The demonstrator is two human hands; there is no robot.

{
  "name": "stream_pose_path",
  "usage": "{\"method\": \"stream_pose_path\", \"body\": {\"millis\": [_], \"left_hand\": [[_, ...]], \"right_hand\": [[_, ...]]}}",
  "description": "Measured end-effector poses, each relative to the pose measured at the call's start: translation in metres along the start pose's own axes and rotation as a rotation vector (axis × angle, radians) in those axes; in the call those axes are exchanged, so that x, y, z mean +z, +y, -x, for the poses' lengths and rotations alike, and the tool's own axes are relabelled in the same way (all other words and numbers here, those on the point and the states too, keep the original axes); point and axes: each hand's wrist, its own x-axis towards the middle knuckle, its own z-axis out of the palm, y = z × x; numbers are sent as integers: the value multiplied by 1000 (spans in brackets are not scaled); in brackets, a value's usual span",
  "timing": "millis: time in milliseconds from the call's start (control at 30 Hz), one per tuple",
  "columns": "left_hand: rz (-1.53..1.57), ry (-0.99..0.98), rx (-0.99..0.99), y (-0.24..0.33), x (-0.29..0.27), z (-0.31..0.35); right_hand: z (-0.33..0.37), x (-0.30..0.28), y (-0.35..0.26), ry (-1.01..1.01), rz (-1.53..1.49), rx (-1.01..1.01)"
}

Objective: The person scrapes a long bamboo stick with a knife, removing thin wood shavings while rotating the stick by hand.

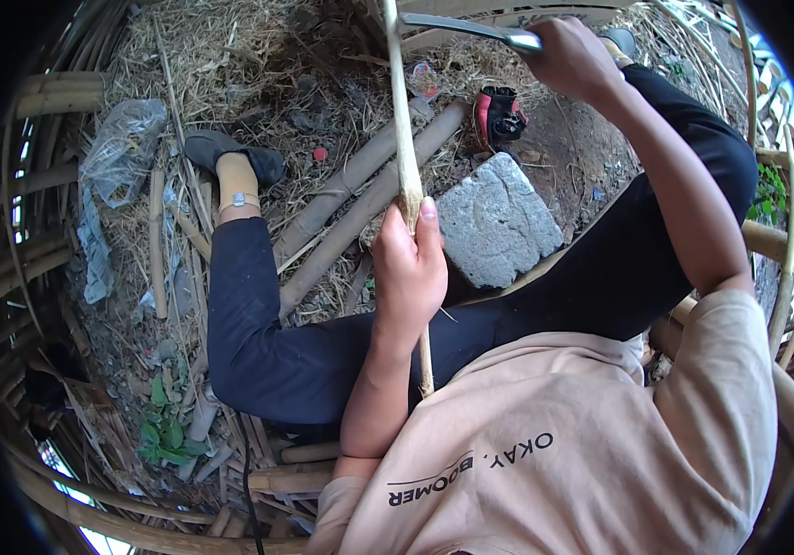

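My left hand grips a thin pale bamboo stick near its middle, thumb up along it. The stick runs upright from my lap to the top of the view. My right hand is raised at the upper right, closed on the handle of a long metal blade that points left toward the stick's upper part. Blade and stick are close near the top edge. I cannot tell whether they touch.
A grey stone block lies on the ground in front of my legs. Two thick bamboo poles lie slanted beside it. A red and black tool sits farther off. Straw, plastic sheeting and bent bamboo strips ring the spot.
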Motion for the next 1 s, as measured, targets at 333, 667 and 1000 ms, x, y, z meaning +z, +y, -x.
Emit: {"method": "stream_pose_path", "body": {"millis": [333, 667, 1000], "left_hand": [[347, -183, -57, 7, -21, -4], [788, -293, -154, 7, -24, -9], [834, -441, -334, 7, -28, -7]], "right_hand": [[25, -28, -68, -234, -545, -89], [28, -35, -73, -372, -557, -37], [39, -19, -88, -411, -503, -176]]}}
